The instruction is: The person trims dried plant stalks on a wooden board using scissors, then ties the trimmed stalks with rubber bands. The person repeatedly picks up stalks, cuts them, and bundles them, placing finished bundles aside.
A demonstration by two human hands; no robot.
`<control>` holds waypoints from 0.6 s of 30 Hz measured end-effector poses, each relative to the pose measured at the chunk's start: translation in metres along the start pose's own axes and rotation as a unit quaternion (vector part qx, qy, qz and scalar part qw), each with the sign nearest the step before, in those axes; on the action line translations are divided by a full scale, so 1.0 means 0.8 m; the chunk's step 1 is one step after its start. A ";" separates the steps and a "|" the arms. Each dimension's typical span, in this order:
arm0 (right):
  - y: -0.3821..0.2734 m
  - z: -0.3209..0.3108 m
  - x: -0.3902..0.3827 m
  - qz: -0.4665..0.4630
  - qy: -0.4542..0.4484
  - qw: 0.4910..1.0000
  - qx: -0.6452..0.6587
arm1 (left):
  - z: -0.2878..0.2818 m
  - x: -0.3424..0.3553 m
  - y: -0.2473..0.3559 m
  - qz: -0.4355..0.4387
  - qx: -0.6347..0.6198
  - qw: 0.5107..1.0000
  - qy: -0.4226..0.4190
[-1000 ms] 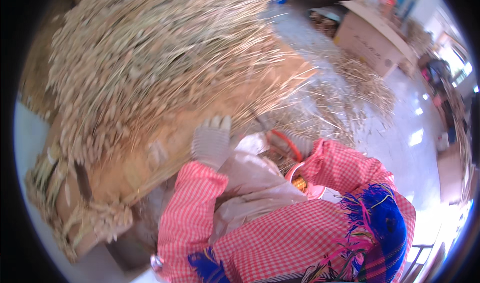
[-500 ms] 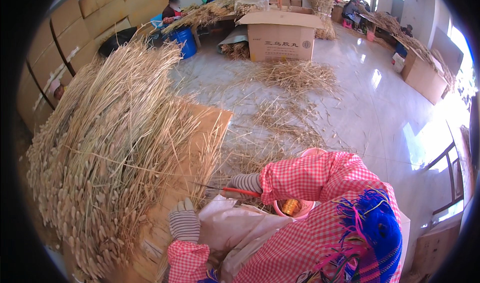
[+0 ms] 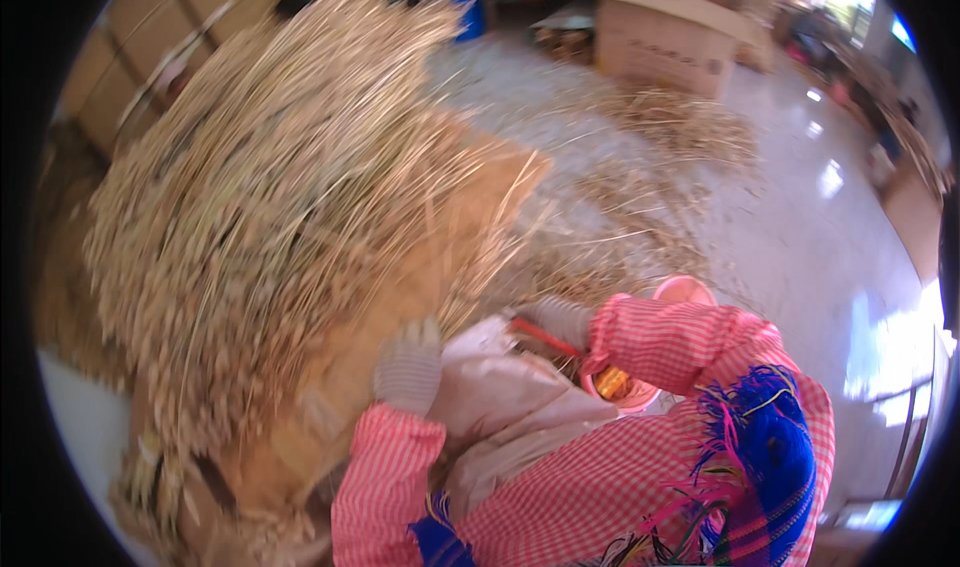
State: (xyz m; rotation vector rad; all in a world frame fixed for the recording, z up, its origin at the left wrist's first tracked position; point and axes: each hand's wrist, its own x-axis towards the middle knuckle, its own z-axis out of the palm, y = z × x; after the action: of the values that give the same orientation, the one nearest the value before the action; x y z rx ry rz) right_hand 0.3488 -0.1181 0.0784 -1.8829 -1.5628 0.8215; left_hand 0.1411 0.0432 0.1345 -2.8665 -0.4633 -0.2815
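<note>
A large heap of dried stalks (image 3: pixel 290 167) with pale oval seed heads lies on a brown board (image 3: pixel 500 177) to my left. My left hand (image 3: pixel 408 369), in a grey striped glove, is at the board's near right edge. Its fingers look stretched out and hold nothing I can see, though motion blurs them. Gloved as well, my right hand (image 3: pixel 562 323) is closed round red-handled scissors (image 3: pixel 545 337) above my lap; their blades are not visible. A pale cloth (image 3: pixel 520 397) covers my lap between the hands.
Beside my right forearm stands a pink bucket (image 3: pixel 640 399) with a yellow-orange item (image 3: pixel 612 382) inside. Loose straw (image 3: pixel 680 127) litters the floor ahead. Farther back are a large open cardboard box (image 3: pixel 660 47) and a blue bucket (image 3: pixel 465 9).
The view has swung, so the scene sits farther right and higher. My right hand has turned the scissors; their blades, earlier pointing left toward the stalks, no longer show. My left hand stays beside the board.
</note>
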 end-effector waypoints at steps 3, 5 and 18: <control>0.003 0.003 -0.003 0.095 0.012 0.952 0.292 | -0.002 0.000 -0.002 -0.023 -0.021 1.000 -0.003; 0.004 0.004 0.000 0.121 0.020 0.928 0.351 | -0.002 0.001 -0.004 -0.021 -0.013 1.000 0.011; -0.014 -0.011 -0.006 -0.042 0.046 0.994 0.088 | -0.008 0.003 -0.002 -0.047 -0.023 0.999 -0.008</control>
State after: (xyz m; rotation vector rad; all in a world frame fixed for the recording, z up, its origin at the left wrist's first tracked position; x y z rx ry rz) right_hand 0.3470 -0.1214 0.0931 -1.6951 -1.4542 0.7974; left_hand 0.1419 0.0439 0.1412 -2.8987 -0.6043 -0.2890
